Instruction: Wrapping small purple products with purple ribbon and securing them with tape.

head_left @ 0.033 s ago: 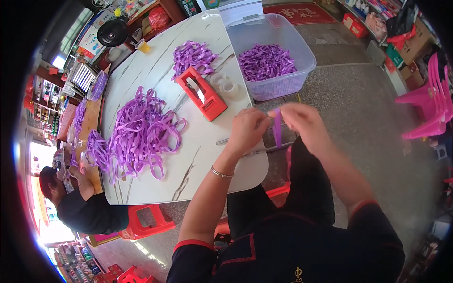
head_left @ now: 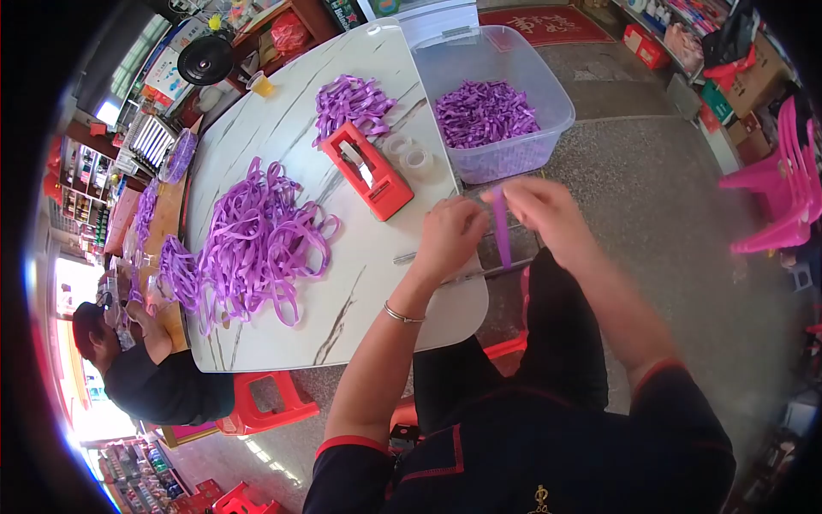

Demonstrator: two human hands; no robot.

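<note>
A purple ribbon (head_left: 503, 236) hangs in a band around thin metal rods (head_left: 484, 273) that jut out past the table's right edge. My right hand (head_left: 548, 214), slightly blurred, is closed with its fingertips pinching the top of that ribbon. Just left of it, above the table edge, my left hand (head_left: 452, 236) has its fingers curled together; what they hold, if anything, is hidden. A red tape dispenser (head_left: 387, 195) stands beyond my left hand, with clear tape rolls (head_left: 417, 161) beside it.
A large heap of purple ribbon loops (head_left: 248, 231) covers the table's left part, and a smaller bundle (head_left: 351, 104) lies farther back. Past the table, a clear plastic bin (head_left: 505, 158) holds many purple pieces. At left, a person (head_left: 154, 377) sits by a red stool (head_left: 272, 403).
My right hand and the top of the ribbon have shifted slightly up and left. My left hand stays nearly in place.
</note>
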